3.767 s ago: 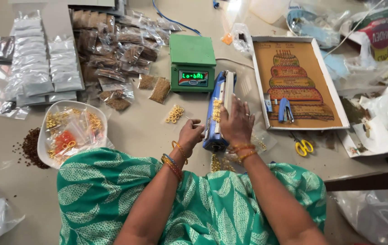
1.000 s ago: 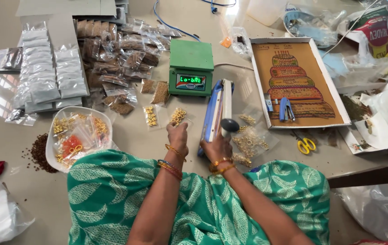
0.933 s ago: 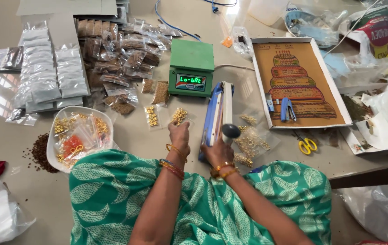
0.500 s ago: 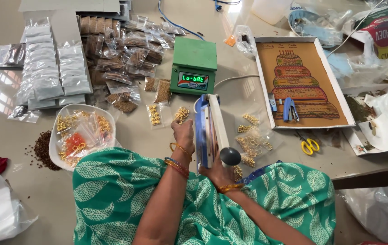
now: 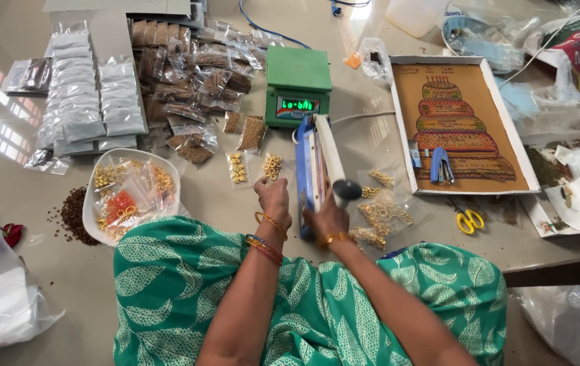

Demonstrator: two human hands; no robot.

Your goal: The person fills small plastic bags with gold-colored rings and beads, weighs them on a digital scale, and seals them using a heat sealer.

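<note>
A blue and white heat sealer (image 5: 310, 169) lies on the floor in front of me, its white arm raised and ending in a black knob (image 5: 346, 192). My right hand (image 5: 327, 218) grips the arm just below that knob. My left hand (image 5: 274, 198) rests with curled fingers against the sealer's left side; what it holds is hidden. Two small clear pouches of golden rings (image 5: 272, 165) lie just beyond the left hand. More ring pouches (image 5: 383, 210) are heaped to the right of the sealer.
A green digital scale (image 5: 297, 85) stands behind the sealer. A white bowl (image 5: 93, 203) of pouches sits at the left beside loose brown seeds (image 5: 73, 213). Rows of filled packets (image 5: 86, 102) lie at the back left. At the right are a box lid (image 5: 514, 142) with a blue stapler (image 5: 441, 165), and yellow scissors (image 5: 468, 220).
The sealer's arm was pressed down under my right hand; now it is lifted. My right hand slid back to the knob end. Ring pouches now lie left of the sealer.
</note>
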